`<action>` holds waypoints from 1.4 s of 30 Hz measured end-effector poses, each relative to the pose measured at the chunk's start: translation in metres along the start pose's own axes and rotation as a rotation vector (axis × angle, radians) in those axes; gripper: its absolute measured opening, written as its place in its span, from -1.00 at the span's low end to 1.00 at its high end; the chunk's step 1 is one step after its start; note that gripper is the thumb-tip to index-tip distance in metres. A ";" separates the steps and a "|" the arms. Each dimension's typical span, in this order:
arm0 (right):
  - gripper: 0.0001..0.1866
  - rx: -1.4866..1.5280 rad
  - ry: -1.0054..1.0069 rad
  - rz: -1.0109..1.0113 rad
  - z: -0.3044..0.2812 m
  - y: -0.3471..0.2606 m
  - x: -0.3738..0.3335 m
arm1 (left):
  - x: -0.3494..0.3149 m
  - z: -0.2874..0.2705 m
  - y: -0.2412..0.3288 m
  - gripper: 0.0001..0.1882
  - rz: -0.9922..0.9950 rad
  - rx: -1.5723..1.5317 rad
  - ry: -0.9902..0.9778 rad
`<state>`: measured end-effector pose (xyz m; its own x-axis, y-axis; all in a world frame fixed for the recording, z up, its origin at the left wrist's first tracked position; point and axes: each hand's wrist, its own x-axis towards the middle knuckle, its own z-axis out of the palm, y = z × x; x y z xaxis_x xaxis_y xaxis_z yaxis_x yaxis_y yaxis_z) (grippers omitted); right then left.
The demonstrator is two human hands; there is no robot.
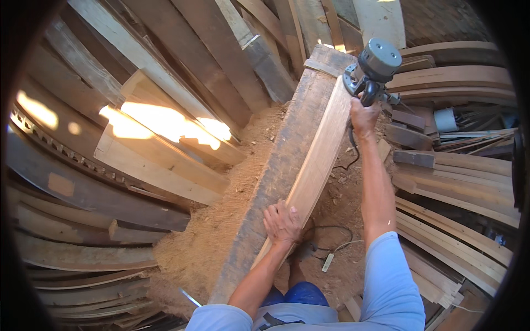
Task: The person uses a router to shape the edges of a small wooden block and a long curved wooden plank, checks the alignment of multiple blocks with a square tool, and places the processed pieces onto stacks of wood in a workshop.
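Note:
A long pale wooden board (317,160) lies lengthwise on a thick, weathered beam (276,160). My left hand (282,223) grips the board near its close end, its fingers bent over the left edge and the thumb lying on top. At the far end, my outstretched right hand (365,117) is closed around the black handle of a power router (379,59). The router has a grey round motor housing and its base sits at the board's tip. Its bit is hidden. A dark cord (349,160) hangs from the router.
Sawdust (212,243) covers the ground left of the beam. Planks (210,60) lean along the left and far sides. Stacked boards (458,165) fill the right, with a white container (444,119) among them. A pale power strip (328,262) and loose cable lie on the ground near my legs.

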<state>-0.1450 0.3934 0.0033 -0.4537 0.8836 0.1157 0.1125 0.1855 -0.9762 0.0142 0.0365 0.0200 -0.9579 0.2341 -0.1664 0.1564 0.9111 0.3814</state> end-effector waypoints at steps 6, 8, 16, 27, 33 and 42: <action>-0.84 0.335 0.087 0.157 -0.008 -0.022 0.036 | 0.002 0.007 -0.009 -0.49 0.004 0.033 0.035; -0.85 0.494 0.127 0.241 -0.025 -0.016 0.049 | 0.004 0.010 -0.009 -0.48 0.017 0.027 0.059; -0.75 0.893 0.192 0.596 -0.153 0.080 -0.023 | 0.002 0.011 -0.003 -0.43 0.026 0.034 0.038; -0.74 0.786 0.523 0.936 -0.290 0.183 -0.356 | 0.001 0.014 -0.006 -0.37 0.059 0.097 0.124; -0.72 0.906 0.697 1.163 -0.335 0.168 -0.487 | -0.001 0.008 0.001 -0.18 0.059 0.139 0.077; -0.73 0.888 0.768 1.173 -0.374 0.157 -0.580 | 0.002 -0.024 0.040 0.20 0.234 0.308 -0.277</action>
<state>0.4659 0.0709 -0.1484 0.0514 0.3991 -0.9154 -0.5726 -0.7392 -0.3545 0.0132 0.0653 0.0567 -0.7946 0.4887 -0.3601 0.4649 0.8714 0.1568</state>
